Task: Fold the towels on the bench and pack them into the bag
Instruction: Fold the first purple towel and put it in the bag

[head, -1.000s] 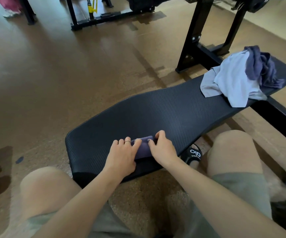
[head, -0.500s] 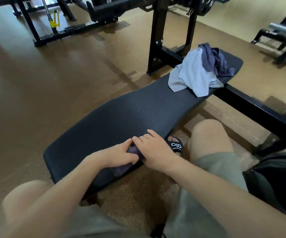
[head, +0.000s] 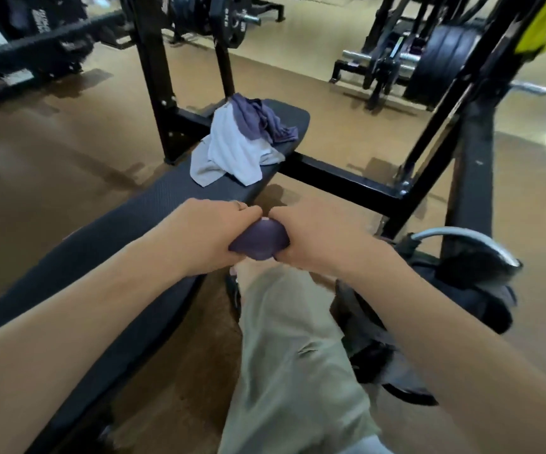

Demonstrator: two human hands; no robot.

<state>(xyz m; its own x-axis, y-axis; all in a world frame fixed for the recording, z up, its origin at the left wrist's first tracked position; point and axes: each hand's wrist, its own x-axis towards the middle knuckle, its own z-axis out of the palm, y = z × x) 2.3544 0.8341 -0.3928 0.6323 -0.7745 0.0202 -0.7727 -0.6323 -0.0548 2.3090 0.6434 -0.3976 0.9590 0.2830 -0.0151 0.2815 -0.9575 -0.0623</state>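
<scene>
Your left hand (head: 212,237) and right hand (head: 317,237) grip the folded purple towel (head: 258,242), fingers clamped; carry it right to the bag (head: 455,296) next.

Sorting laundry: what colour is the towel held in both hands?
Dark purple towel, seen in the head view.
</scene>
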